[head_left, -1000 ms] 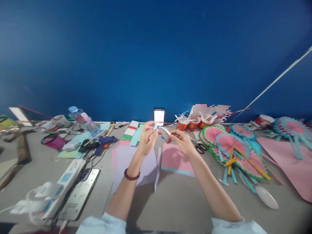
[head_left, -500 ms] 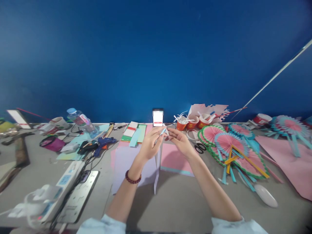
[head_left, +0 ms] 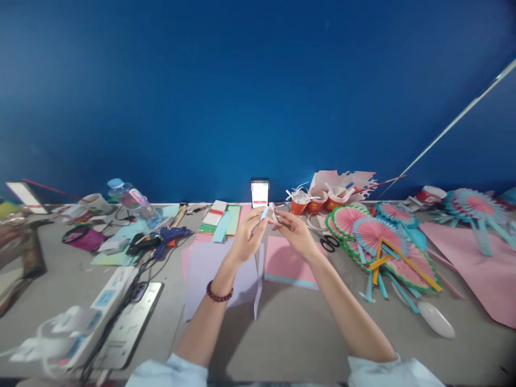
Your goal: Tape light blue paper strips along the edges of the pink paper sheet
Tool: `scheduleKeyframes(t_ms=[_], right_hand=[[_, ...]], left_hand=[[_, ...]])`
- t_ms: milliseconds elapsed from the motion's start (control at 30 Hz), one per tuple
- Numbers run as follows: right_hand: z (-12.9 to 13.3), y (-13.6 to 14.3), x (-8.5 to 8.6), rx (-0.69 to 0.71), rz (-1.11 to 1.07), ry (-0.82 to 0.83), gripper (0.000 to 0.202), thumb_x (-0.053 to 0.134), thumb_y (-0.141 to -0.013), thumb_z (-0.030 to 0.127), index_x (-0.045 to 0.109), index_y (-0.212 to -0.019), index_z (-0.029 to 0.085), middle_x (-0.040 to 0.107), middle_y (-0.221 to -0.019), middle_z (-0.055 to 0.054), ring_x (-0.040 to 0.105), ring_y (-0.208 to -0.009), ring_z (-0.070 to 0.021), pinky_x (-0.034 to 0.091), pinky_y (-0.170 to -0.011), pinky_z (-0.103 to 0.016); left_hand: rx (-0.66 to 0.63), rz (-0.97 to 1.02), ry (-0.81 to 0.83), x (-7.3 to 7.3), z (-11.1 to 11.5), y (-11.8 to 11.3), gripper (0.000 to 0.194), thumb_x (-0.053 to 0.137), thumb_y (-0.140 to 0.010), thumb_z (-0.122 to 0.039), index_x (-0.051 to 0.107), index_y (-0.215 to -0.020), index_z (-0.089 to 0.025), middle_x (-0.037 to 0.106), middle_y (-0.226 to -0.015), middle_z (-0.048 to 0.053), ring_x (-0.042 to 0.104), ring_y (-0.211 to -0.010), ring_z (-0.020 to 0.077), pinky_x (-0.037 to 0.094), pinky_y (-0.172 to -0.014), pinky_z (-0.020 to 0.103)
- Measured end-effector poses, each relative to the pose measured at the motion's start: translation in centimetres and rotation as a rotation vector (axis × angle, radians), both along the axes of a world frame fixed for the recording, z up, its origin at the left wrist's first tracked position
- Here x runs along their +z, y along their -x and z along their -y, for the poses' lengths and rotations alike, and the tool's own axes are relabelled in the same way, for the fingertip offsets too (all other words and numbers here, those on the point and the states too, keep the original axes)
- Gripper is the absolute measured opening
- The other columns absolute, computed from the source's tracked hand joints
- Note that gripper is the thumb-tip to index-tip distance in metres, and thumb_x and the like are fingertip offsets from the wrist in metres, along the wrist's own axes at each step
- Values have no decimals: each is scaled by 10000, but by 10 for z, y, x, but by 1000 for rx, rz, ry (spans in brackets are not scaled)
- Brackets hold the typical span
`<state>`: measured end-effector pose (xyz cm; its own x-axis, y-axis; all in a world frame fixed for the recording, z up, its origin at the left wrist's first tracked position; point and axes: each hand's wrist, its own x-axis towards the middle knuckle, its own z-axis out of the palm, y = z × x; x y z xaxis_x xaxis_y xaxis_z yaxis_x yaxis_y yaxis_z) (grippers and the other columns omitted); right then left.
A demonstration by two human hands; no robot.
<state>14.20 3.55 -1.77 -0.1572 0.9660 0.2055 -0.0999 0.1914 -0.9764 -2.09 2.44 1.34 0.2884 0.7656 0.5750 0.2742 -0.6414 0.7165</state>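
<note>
**As the left hand point(head_left: 246, 234) met the right hand point(head_left: 296, 231), a white strip point(head_left: 273, 212) was held between them**

While both arms reached forward over the grey table point(head_left: 298, 338), the left hand, a beaded bracelet point(head_left: 220, 292) at its wrist, pinched a small light-blue piece point(head_left: 264, 213) between thumb and fingers. The right hand was closed at its fingertips on the white strip, which stood just beside the light-blue piece; the fingers partly hid both, so whether the two were joined could not be told.

The held pieces were above the table, in front of an upright phone point(head_left: 260, 194) with a lit screen. Nearer the body, a purple sheet point(head_left: 220, 263) lay under the left forearm, and a narrow purple strip point(head_left: 260, 269) separated it from a pink sheet point(head_left: 284, 255) partly covered by the right forearm.

To the right of the hands were black-handled scissors point(head_left: 329, 243), a row of red paper cups point(head_left: 299, 206) and a pile of pleated paper fans point(head_left: 381, 236). On the left lay a blue glue gun point(head_left: 171, 240), a tilted bottle point(head_left: 135, 200) and a white power strip point(head_left: 107, 301). At the far left edge, another person's hand point(head_left: 10, 236) was blurred.
</note>
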Motion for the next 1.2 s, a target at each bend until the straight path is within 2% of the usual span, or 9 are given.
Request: scheduleKeyframes(t_ms=[200, 367, 533, 667, 867, 1033, 1200], right_hand=[[0, 1, 1, -15, 41, -34, 372, 617, -743, 281, 586, -1106, 210, 699, -918, -63, 648, -759, -179, 489, -821, -396], [-2, 0, -2, -47, 71, -32, 383, 582, -720, 244, 586, -1102, 213, 696, -888, -44, 648, -749, -168, 497, -808, -374], [-3, 0, -2, -81, 110, -39, 380, 573, -722, 241, 594, -1100, 209, 696, -884, -41, 657, -752, -169, 507, -807, -370], [-1, 1, -2, -112, 140, -34, 377, 566, -725, 235, 597, -1099, 194, 697, -898, -52, 665, -776, -176, 506, -815, -371], [0, 0, -1, -205, 224, -59, 371, 556, -738, 198, 608, -1105, 209, 707, -939, -60, 654, -948, -218, 482, -876, -386], [0, 0, -3, -201, 213, -11, 397, 556, -748, 220, 573, -1144, 219, 717, -919, -60, 681, -806, -204, 521, -748, -358], [-1, -2, -3, -197, 202, -43, 403, 582, -749, 268, 530, -1145, 219, 706, -809, -27, 679, -709, -188, 517, -733, -351]], left_hand=[[-31, -80, -24, 0, -2, 2, 343, 358, -949, -301, 676, -1029, -199, 603, -1242, 104, 494, -1211, 248, 371, -1007, 424], [11, -159, -127, -3, -2, 0, 294, 401, -931, -271, 682, -979, -201, 610, -1240, 92, 500, -1207, 245, 376, -1011, 443], [19, -169, -141, -3, -1, -1, 288, 405, -927, -271, 679, -985, -203, 629, -1210, 90, 519, -1181, 251, 400, -992, 454], [-2, -108, -79, -2, -1, -2, 301, 401, -932, -286, 688, -950, -195, 623, -1210, 103, 519, -1173, 252, 399, -990, 440], [-69, 66, 151, 0, 0, -1, 336, 415, -926, -374, 711, -945, -217, 647, -1146, 88, 555, -1109, 245, 417, -967, 394], [-95, 152, 217, 5, 2, 1, 350, 421, -919, -407, 719, -923, -223, 676, -1079, 78, 600, -1010, 230, 454, -907, 366], [-129, 207, 246, 8, 4, 2, 339, 423, -924, -386, 709, -910, -204, 694, -1035, 77, 623, -977, 219, 470, -870, 344]])
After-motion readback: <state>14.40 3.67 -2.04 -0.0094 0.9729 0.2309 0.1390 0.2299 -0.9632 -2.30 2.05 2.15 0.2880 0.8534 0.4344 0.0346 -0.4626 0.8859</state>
